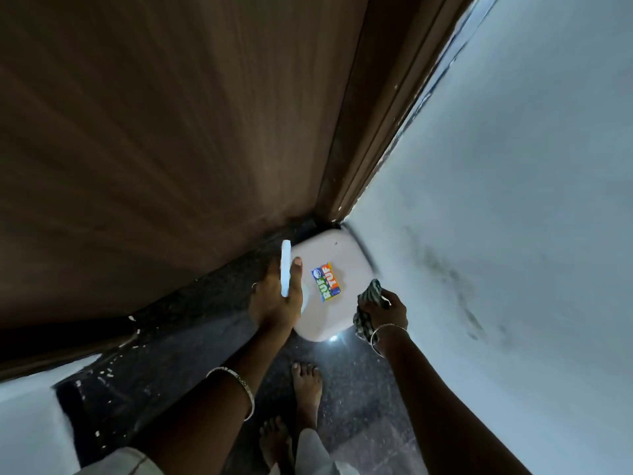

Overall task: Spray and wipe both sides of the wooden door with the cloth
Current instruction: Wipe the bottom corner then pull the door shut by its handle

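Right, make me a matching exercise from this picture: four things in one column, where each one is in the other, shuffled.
Things:
1. cloth
2. spray bottle
3. RUF TUF sticker
4. wooden door

Places:
a. gripped by the left hand
b. on the white plastic object on the floor
c. filling the left of the view
d. held in the right hand

Pairs: 1-d, 2-a, 3-b, 4-c.
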Tool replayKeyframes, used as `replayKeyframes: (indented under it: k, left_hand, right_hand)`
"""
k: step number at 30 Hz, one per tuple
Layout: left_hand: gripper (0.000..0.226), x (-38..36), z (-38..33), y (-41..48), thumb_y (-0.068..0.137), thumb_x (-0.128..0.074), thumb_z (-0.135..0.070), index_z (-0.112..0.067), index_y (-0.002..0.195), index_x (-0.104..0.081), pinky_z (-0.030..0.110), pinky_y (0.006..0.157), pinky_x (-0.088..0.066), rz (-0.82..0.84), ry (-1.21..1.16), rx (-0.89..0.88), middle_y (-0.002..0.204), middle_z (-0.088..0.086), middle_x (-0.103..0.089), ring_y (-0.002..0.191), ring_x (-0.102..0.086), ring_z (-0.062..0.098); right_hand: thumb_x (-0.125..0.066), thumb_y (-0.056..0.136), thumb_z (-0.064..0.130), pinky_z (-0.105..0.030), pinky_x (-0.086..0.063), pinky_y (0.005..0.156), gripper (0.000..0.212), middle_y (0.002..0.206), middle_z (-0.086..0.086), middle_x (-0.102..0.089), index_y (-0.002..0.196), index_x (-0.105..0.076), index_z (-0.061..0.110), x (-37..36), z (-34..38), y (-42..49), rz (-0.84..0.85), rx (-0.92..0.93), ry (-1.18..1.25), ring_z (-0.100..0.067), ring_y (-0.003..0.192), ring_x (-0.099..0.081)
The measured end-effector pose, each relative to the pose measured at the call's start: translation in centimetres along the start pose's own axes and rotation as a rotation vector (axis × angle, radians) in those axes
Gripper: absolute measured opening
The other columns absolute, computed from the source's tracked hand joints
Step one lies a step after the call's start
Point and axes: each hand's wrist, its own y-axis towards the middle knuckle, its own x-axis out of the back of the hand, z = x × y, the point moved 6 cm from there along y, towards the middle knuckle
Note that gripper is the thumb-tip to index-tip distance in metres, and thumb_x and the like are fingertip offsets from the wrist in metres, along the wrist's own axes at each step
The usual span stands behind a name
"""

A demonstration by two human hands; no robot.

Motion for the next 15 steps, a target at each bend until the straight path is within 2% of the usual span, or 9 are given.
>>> replayKeyframes:
  k: [2,5,7,9,11,13,15]
  left_hand:
    - [0.049,-3.3,2.0,1.5,0.098,-0.051,-0.05,-0.017,0.134,-0.059,0.031,0.079,-0.049,0.009,-0.003,0.014,0.115,0.011,-0.072,0.1,-0.067,0.034]
    - [0.049,-8.1,4.8,3.5,0.098,-0.053,-0.049,-0.009,0.123,-0.066,0.02,0.069,-0.039,0.049,-0.02,0.02,0.104,0.01,-0.074,0.093,-0.069,0.029]
    - [0.048,-11.2,6.5,4.6,0.098,-0.053,-0.051,-0.015,0.129,-0.063,0.021,0.073,-0.044,0.091,-0.053,-0.011,0.109,0.006,-0.074,0.097,-0.068,0.024]
    - [0.054,-14.3,7.9,5.5,0.097,-0.048,-0.058,-0.023,0.138,-0.054,0.03,0.082,-0.055,0.145,-0.1,-0.039,0.112,0.001,-0.073,0.097,-0.069,0.021]
    - [0.06,-16.7,8.9,6.1,0.096,-0.044,-0.064,-0.025,0.142,-0.049,0.039,0.08,-0.058,0.176,-0.11,-0.075,0.109,0.001,-0.073,0.094,-0.069,0.02]
    - [0.059,-18.6,9.5,6.5,0.097,-0.047,-0.061,-0.024,0.144,-0.046,0.039,0.081,-0.056,0.189,-0.106,-0.114,0.111,0.002,-0.072,0.096,-0.068,0.021]
    - [0.057,-19.9,10.0,6.8,0.098,-0.052,-0.053,-0.022,0.146,-0.045,0.036,0.086,-0.053,0.189,-0.089,-0.143,0.117,0.004,-0.071,0.102,-0.066,0.022]
  right_hand:
    - [-0.073,0.091,-0.001,-0.019,-0.039,0.034,0.026,0.042,0.006,-0.057,0.112,-0.063,0.012,-0.9,-1.6,3.3,-0.025,0.02,-0.056,-0.009,0.03,-0.048]
    - [-0.077,0.09,0.009,-0.025,-0.043,0.038,0.029,0.053,-0.007,-0.061,0.116,-0.064,0.01,-2.4,-4.2,8.5,-0.044,0.034,-0.12,-0.016,0.033,-0.048]
    - [-0.079,0.087,0.014,-0.026,-0.046,0.042,0.031,0.066,-0.012,-0.066,0.115,-0.065,0.013,-3.1,-5.6,11.4,-0.083,0.038,-0.182,-0.02,0.037,-0.051]
    - [-0.082,0.083,0.019,-0.032,-0.054,0.043,0.031,0.076,-0.008,-0.071,0.11,-0.066,0.019,-3.7,-6.2,14.0,-0.145,0.081,-0.267,-0.024,0.045,-0.058]
    - [-0.083,0.081,0.029,-0.041,-0.063,0.064,0.034,0.086,-0.002,-0.073,0.111,-0.067,0.025,-4.3,-6.2,15.8,-0.162,0.144,-0.408,-0.027,0.064,-0.069]
    - [-0.08,0.083,0.035,-0.04,-0.061,0.082,0.036,0.096,-0.001,-0.074,0.116,-0.066,0.027,-5.1,-6.5,17.7,-0.151,0.181,-0.532,-0.027,0.085,-0.071]
    - [-0.078,0.084,0.033,-0.038,-0.056,0.09,0.037,0.105,-0.002,-0.075,0.118,-0.066,0.025,-5.9,-7.0,19.4,-0.141,0.225,-0.603,-0.028,0.098,-0.071]
